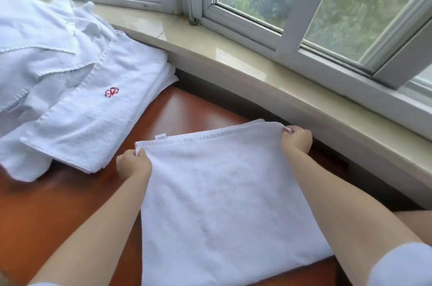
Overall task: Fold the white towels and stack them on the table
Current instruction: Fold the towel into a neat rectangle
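Broadly, a reddish-brown desk [58,204] runs beside a pale stone windowsill [233,52]. Loose white towels [58,63] are piled at its far left. A folded white towel [222,204] lies flat nearer. The left hand [133,164] and right hand [297,139] each pinch a far corner.

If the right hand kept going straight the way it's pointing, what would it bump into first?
Probably the dark wall under the window sill. The right hand pinches the far corner of the towel and points away from the person, with little table left ahead, though depth is unclear.
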Demonstrator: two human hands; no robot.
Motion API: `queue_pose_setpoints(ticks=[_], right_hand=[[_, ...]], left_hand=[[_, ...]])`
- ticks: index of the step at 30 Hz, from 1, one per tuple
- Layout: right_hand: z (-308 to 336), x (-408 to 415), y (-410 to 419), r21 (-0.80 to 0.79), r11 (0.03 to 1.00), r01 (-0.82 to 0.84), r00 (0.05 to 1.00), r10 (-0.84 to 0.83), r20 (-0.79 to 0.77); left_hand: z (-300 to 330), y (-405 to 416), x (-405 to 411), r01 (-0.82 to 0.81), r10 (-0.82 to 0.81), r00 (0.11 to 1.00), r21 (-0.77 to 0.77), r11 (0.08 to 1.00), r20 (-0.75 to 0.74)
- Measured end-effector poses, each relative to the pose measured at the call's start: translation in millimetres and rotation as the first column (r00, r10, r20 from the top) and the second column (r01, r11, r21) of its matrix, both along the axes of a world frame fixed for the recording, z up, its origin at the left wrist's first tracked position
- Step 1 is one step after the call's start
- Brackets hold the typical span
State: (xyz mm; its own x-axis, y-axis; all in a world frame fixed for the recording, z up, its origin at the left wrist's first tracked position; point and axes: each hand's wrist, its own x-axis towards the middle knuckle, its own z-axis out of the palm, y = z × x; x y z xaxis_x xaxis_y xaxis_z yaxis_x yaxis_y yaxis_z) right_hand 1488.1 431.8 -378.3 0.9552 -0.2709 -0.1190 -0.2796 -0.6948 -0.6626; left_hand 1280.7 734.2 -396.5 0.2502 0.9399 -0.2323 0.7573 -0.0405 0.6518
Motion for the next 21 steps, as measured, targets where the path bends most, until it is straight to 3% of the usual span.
queue_pose_setpoints(ticks=[4,6,7,9,11,13,18,21], right_hand=[[-25.6,10.8,-2.1,0.017,0.999,0.029,0.993,-0.026,-0.119],[-30.2,15.9,0.9,-0.017,0.995,-0.102,0.965,0.095,-0.243],[-29.3,17.2,5.3,0.014,0.982,-0.188,0.932,0.183,-0.313],[-21.7,16.6,15.5,0.276,0.927,-0.252,0.808,0.359,-0.467],[-17.3,17.7,13.5,0.361,0.910,-0.206,0.887,0.329,-0.323],[-7.5,7.7,8.9,0.545,0.837,-0.057,0.913,0.264,-0.311],[7.6,-2.3,11.9,0.544,0.825,-0.154,0.714,0.474,-0.516],[9.9,-20.7,18.6,0.597,0.753,-0.276,0.678,0.593,-0.434]], left_hand=[[-12.1,2.0,8.8,-0.029,0.031,0.998,0.026,0.999,-0.048],[-15.4,5.3,13.3,0.003,-0.003,1.000,0.015,1.000,-0.016],[-16.3,7.0,16.0,0.030,-0.029,0.999,-0.018,0.999,0.035],[-14.4,8.4,21.3,0.083,-0.065,0.989,-0.132,0.988,0.132],[-8.0,6.1,25.6,0.114,-0.060,0.976,-0.257,0.960,0.208],[-1.5,1.9,27.5,0.129,-0.020,0.960,-0.380,0.916,0.278],[6.7,-7.6,24.5,0.104,0.058,0.927,-0.401,0.910,0.370],[2.9,-9.9,20.5,0.086,0.043,0.935,-0.342,0.936,0.352]])
